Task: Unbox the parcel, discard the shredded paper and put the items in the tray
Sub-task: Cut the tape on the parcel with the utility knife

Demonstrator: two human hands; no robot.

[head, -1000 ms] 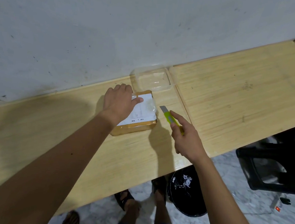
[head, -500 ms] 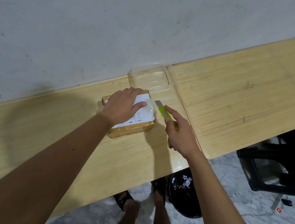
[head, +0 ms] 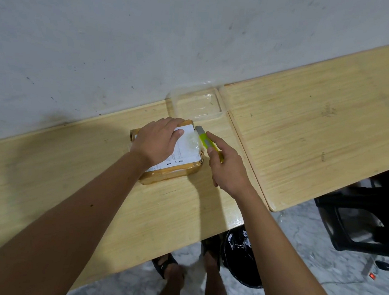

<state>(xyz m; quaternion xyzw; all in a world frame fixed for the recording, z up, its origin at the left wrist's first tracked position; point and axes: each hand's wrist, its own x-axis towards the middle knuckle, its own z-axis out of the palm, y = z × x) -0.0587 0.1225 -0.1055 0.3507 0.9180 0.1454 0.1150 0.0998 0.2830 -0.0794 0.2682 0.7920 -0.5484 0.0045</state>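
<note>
Parcel (head: pixel 176 156): pinned flat at the bench's back edge by the left hand (head: pixel 158 142), fingers spread, steadied for cutting.
Knife (head: pixel 206 141): gripped in the closed right hand (head: pixel 227 171), blade laid at the taped right edge.

A plain indoor workspace, perhaps a home or small packing room, is suggested. A pale wooden surface (head: pixel 306 137) is set against a scuffed white wall (head: pixel 151 39) beyond the hands. Marbled floor tiles (head: pixel 318 273) and a black bin (head: pixel 243 256) are seen below them.
</note>
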